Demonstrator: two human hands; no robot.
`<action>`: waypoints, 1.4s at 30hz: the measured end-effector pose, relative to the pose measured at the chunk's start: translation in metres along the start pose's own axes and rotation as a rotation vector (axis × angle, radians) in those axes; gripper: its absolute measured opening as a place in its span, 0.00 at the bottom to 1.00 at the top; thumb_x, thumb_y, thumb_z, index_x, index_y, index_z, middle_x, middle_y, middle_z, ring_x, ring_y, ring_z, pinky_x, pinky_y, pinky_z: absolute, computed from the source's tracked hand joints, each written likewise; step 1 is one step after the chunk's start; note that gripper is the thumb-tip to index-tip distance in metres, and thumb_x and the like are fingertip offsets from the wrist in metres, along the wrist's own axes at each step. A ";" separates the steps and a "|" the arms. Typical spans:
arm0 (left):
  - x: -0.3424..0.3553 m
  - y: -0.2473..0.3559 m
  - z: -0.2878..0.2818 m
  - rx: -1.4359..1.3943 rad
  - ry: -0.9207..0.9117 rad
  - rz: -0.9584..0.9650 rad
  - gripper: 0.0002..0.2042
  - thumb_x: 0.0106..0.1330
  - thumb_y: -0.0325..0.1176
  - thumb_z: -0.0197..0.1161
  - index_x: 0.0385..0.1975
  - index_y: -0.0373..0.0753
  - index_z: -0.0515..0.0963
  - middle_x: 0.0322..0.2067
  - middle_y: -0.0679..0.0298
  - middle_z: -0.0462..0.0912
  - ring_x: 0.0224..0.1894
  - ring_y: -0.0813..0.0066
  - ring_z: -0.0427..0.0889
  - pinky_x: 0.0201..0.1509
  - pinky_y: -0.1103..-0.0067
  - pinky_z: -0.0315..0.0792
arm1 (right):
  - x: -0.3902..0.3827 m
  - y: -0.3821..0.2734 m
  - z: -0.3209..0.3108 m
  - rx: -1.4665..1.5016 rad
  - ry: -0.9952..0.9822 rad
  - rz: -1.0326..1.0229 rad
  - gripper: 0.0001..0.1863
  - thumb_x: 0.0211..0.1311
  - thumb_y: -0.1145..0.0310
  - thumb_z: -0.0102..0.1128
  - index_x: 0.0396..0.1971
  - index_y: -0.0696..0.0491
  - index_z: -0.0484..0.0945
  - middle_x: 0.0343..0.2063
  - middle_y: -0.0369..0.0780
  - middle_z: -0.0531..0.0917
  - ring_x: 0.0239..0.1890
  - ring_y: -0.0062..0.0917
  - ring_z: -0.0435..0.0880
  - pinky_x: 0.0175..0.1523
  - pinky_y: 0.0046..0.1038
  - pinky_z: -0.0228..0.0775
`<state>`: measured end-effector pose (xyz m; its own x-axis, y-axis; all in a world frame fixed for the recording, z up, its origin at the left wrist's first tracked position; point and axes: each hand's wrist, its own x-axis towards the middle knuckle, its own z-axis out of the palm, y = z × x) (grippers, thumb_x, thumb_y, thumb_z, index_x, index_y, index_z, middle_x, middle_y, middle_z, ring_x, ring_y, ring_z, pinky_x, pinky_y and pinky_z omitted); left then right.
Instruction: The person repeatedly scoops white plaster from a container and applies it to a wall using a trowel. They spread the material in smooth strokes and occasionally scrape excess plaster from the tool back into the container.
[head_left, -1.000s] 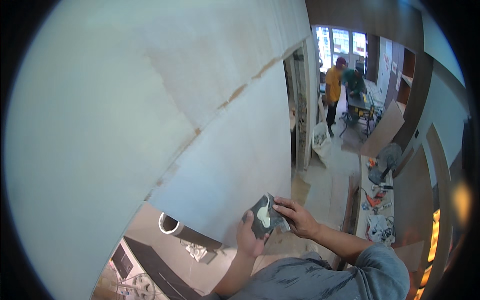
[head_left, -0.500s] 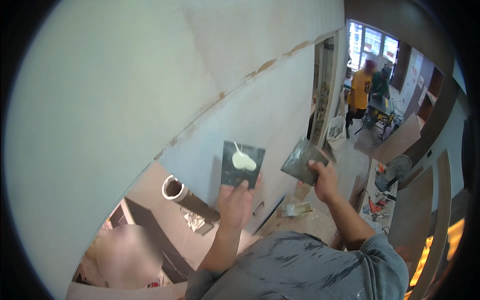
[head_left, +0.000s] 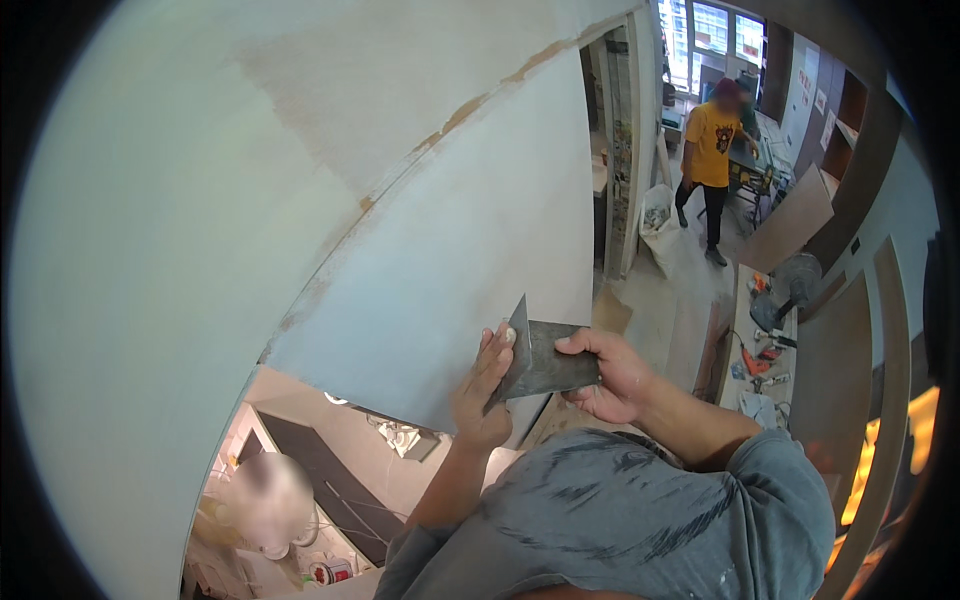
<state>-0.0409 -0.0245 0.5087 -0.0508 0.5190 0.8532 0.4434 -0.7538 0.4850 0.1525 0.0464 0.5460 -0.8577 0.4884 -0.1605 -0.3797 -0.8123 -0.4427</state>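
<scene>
My left hand (head_left: 482, 388) grips a thin, flat putty scraper (head_left: 517, 345), tilted nearly edge-on, its fingers lying along the back of the plate. A dab of pale putty (head_left: 509, 335) shows by those fingertips. In my right hand (head_left: 618, 378), pinched between thumb and fingers, is a second dark, square putty scraper (head_left: 558, 362). The far edge of this second plate meets the face of the left one. Both hands are in front of my chest, close to a pale wall (head_left: 450, 270) with a rough brown seam (head_left: 462, 112). The face of the left plate is mostly hidden.
A person in a yellow shirt (head_left: 712, 140) stands at the far right, with another partly hidden behind. A white sack (head_left: 660, 228), a fan (head_left: 785, 292) and a bench with an orange power tool (head_left: 752, 362) are to the right. Another blurred person (head_left: 270, 500) appears lower left.
My two scrapers, apart before, have come together, the left one turning from face-up to edge-on. My view has shifted, and the person in yellow has turned and moved.
</scene>
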 end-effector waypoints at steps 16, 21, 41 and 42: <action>-0.029 0.038 -0.003 -0.690 0.467 -0.872 0.16 0.68 0.21 0.52 0.55 0.33 0.76 0.52 0.58 0.83 0.50 0.60 0.85 0.61 0.59 0.76 | -0.013 -0.040 0.031 -0.350 0.057 -0.505 0.25 0.69 0.68 0.52 0.62 0.64 0.67 0.46 0.49 0.83 0.35 0.30 0.87 0.31 0.29 0.83; 0.013 0.079 -0.006 -1.099 0.532 -1.059 0.13 0.74 0.34 0.55 0.55 0.42 0.74 0.51 0.65 0.83 0.50 0.72 0.83 0.44 0.71 0.81 | -0.015 -0.022 0.040 -1.077 -0.113 -0.869 0.31 0.66 0.84 0.50 0.70 0.58 0.61 0.57 0.51 0.77 0.53 0.40 0.82 0.56 0.36 0.80; 0.027 0.103 -0.034 -1.103 0.439 -1.086 0.17 0.74 0.39 0.56 0.57 0.38 0.72 0.43 0.61 0.84 0.38 0.70 0.86 0.26 0.75 0.80 | -0.006 -0.051 -0.008 -2.190 -0.210 -0.976 0.32 0.55 0.83 0.58 0.61 0.42 0.79 0.59 0.41 0.78 0.62 0.43 0.76 0.64 0.39 0.73; 0.030 0.101 -0.034 -1.065 0.419 -1.072 0.17 0.74 0.39 0.56 0.58 0.38 0.72 0.43 0.62 0.85 0.36 0.73 0.87 0.25 0.77 0.80 | -0.008 -0.057 0.000 -2.141 -0.222 -1.040 0.31 0.55 0.82 0.59 0.60 0.42 0.80 0.59 0.41 0.78 0.62 0.42 0.76 0.64 0.39 0.72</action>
<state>-0.0282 -0.0991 0.5898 -0.2316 0.9708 -0.0621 -0.7632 -0.1417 0.6304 0.1815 0.0887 0.5722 -0.7614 0.2102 0.6132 0.0814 0.9695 -0.2311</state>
